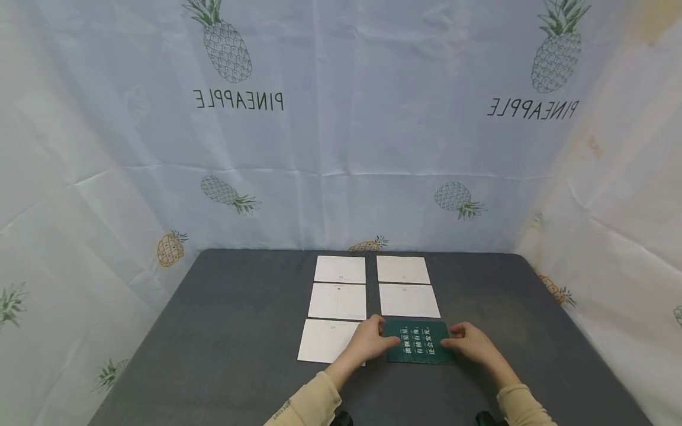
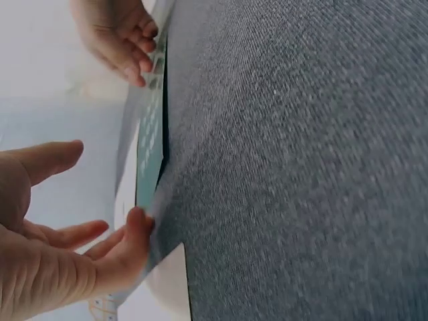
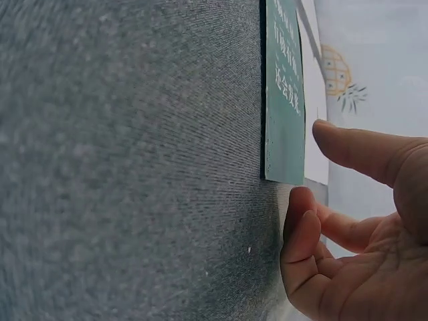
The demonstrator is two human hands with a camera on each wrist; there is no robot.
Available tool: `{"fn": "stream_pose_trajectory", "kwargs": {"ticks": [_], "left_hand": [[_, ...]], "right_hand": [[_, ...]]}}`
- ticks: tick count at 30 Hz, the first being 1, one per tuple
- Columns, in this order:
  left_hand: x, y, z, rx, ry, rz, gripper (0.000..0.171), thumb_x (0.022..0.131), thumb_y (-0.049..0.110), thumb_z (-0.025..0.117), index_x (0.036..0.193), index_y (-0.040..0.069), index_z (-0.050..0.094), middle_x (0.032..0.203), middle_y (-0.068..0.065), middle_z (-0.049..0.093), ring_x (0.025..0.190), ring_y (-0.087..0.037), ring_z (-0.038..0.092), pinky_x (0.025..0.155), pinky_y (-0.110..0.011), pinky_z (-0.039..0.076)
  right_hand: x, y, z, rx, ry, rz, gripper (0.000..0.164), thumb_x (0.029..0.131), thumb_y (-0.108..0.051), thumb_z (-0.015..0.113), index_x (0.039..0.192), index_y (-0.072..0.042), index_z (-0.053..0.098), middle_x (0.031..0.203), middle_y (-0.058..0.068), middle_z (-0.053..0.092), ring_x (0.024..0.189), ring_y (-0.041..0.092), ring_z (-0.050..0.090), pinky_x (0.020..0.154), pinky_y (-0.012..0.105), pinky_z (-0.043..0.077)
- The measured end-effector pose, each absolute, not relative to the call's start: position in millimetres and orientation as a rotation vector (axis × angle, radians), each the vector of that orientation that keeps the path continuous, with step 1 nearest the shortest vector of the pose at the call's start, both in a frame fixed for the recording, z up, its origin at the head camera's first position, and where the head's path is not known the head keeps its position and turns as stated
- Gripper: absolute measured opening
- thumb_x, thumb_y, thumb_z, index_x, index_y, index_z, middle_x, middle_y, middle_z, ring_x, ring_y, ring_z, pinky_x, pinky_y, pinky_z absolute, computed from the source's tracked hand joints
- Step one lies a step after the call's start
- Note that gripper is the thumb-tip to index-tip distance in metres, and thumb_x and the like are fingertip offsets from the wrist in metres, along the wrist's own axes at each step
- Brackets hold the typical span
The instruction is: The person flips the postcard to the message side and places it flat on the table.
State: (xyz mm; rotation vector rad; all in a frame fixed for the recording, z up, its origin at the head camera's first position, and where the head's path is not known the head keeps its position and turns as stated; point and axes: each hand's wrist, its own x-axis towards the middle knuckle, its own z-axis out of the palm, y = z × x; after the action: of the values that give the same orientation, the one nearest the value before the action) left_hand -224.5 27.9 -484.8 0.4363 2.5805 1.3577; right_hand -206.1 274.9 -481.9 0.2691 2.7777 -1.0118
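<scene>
A dark green card [image 1: 418, 349] with white Chinese characters lies at the front of the right column of cards, between the two hands. My left hand [image 1: 366, 342] is at its left edge; in the left wrist view the thumb stands away from the card [image 2: 150, 137] while the fingertips are close to its end. At the opposite edge is my right hand [image 1: 473, 344], thumb and fingers spread apart in the right wrist view, fingertips just beyond the corner of the card [image 3: 284, 144]. Part of a white card [image 1: 325, 342] is hidden behind the left hand and wrist.
More white cards stand in two columns farther back: two on the left [image 1: 340, 269] and two on the right [image 1: 409, 300]. They rest on a dark grey table [image 1: 240, 331]. A pineapple-print curtain [image 1: 346, 130] encloses the back and sides.
</scene>
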Motion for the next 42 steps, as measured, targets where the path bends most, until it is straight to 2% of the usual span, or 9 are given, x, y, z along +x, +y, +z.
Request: {"fn": "stream_pose_trajectory", "kwargs": {"ticks": [3,9,17,25,30,34,38,42], "left_hand": [[-225,25,-486,0.390,2.523,1.384,0.055,0.078,0.026,0.071,0.117,-0.008,0.053,0.098,-0.018,0.061,0.080,-0.021,0.058,0.067,-0.038,0.051],[-223,23,-488,0.317,2.362,1.511,0.056,0.080,0.021,0.071,0.121,-0.010,0.049,0.097,-0.016,0.058,0.063,-0.013,0.059,0.056,-0.029,0.053],[-221,27,-487,0.239,2.315,1.553,0.052,0.081,0.016,0.069,0.122,-0.009,0.049,0.100,-0.015,0.058,0.070,-0.014,0.061,0.057,-0.026,0.055],[-224,29,-486,0.151,2.250,1.633,0.045,0.081,0.005,0.066,0.120,-0.009,0.050,0.096,-0.013,0.057,0.075,-0.016,0.061,0.061,-0.026,0.056],[-226,31,-488,0.100,2.198,1.736,0.042,0.077,-0.008,0.064,0.117,-0.008,0.052,0.095,-0.013,0.057,0.074,-0.014,0.057,0.062,-0.028,0.056],[-229,32,-488,0.088,2.182,1.818,0.041,0.076,-0.011,0.063,0.115,-0.006,0.054,0.089,-0.010,0.057,0.071,-0.013,0.055,0.061,-0.027,0.056],[-232,33,-487,0.112,2.216,1.861,0.028,0.077,-0.008,0.064,0.104,-0.004,0.060,0.080,-0.006,0.057,0.066,-0.010,0.055,0.059,-0.025,0.054],[-234,32,-485,0.141,2.299,1.858,0.012,0.079,-0.003,0.065,0.090,-0.001,0.063,0.075,-0.004,0.058,0.062,-0.008,0.055,0.057,-0.022,0.053]], "right_hand": [[-205,274,-483,0.282,2.772,-1.029,0.057,0.078,-0.023,0.069,0.114,0.016,0.049,0.093,0.022,0.059,0.078,0.022,0.055,0.065,0.035,0.047],[-203,271,-484,0.304,2.770,-1.053,0.052,0.080,-0.019,0.067,0.113,0.017,0.050,0.098,0.025,0.062,0.083,0.025,0.061,0.070,0.039,0.050],[-202,269,-485,0.334,2.705,-1.202,0.046,0.082,-0.010,0.063,0.115,0.020,0.049,0.100,0.028,0.062,0.081,0.023,0.062,0.070,0.039,0.052],[-201,277,-493,0.370,2.600,-1.353,0.049,0.086,-0.012,0.058,0.121,0.019,0.046,0.113,0.034,0.055,0.088,0.026,0.062,0.075,0.041,0.052],[-201,279,-494,0.400,2.576,-1.401,0.046,0.085,-0.015,0.061,0.118,0.015,0.053,0.107,0.027,0.061,0.081,0.018,0.058,0.067,0.031,0.048],[-203,281,-492,0.436,2.572,-1.443,0.043,0.085,-0.018,0.062,0.116,0.012,0.057,0.097,0.017,0.064,0.076,0.015,0.055,0.063,0.027,0.045],[-203,284,-488,0.455,2.568,-1.506,0.043,0.089,-0.022,0.059,0.117,0.010,0.056,0.084,0.006,0.060,0.073,0.015,0.050,0.062,0.028,0.043],[-202,286,-480,0.447,2.518,-1.610,0.039,0.091,-0.026,0.057,0.114,0.005,0.055,0.083,-0.002,0.055,0.076,0.013,0.049,0.066,0.028,0.044]]}}
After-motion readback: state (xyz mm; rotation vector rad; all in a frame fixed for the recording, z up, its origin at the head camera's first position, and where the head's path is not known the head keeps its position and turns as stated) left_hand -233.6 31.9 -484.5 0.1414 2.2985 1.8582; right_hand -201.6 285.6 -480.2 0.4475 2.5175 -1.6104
